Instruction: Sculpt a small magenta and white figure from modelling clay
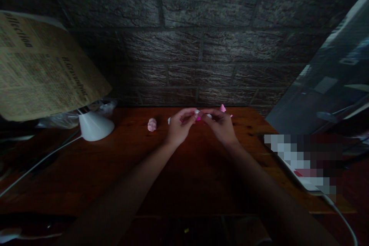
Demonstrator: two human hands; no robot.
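Note:
My left hand [181, 125] and my right hand [219, 125] meet above the far part of the wooden table. Their fingertips pinch a small white lump [197, 112] that looks like modelling clay. A bright pink piece [198, 118] shows just below it, between the hands; whether it is held or lies behind them I cannot tell. Left of my hands lies a pale pink lump [152, 124]. A white bit [169, 120] is partly hidden by my left hand. Behind my right hand stands a pink cone-shaped piece [222, 108], and another white piece [209, 116] peeks out there.
A lamp with a white base [96, 126] and a newsprint-patterned shade [43, 69] stands at the left, its cord trailing forward. A brick-patterned wall [181, 46] rises behind the wooden table [129, 177]. At the right edge lies a pixelated flat object [302, 165] with a white cable.

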